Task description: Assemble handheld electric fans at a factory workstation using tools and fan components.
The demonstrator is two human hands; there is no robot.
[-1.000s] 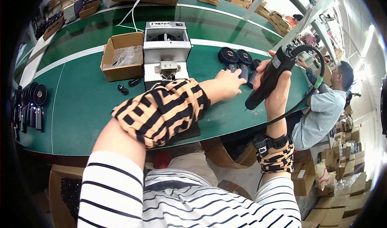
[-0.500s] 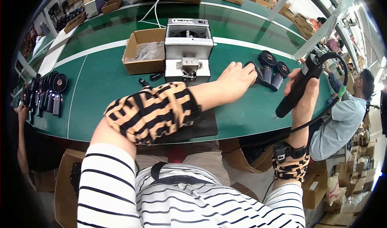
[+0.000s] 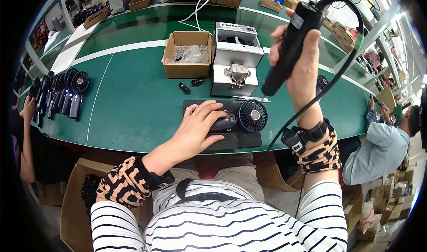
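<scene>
A dark handheld fan (image 3: pixel 252 116) lies flat on a black mat (image 3: pixel 253 140) at the front middle of the table, its round head pointing right. My left hand (image 3: pixel 198 125) is over its handle, fingers curled across and holding it. In my right hand (image 3: pixel 302 60) is a black electric screwdriver (image 3: pixel 290 51), raised right of the fan and tilted with its lower end toward it; a cable runs from its upper end past my forearm. A pair of tweezers (image 3: pixel 253 99) lies just beyond the mat, in front of a grey screw-feeder machine (image 3: pixel 238 58).
Left of the machine stands a cardboard box (image 3: pixel 187 71) of small metal pieces and a plastic bag, with two small black parts (image 3: pixel 184 88) before it. Several fans (image 3: pixel 66 96) are grouped at the left. Another fan (image 3: pixel 322 80) shows behind my right arm. People sit at both sides.
My left hand has moved back from the fans at the right, and a fan now lies on the mat under it. My right hand has lifted the screwdriver up and to the left.
</scene>
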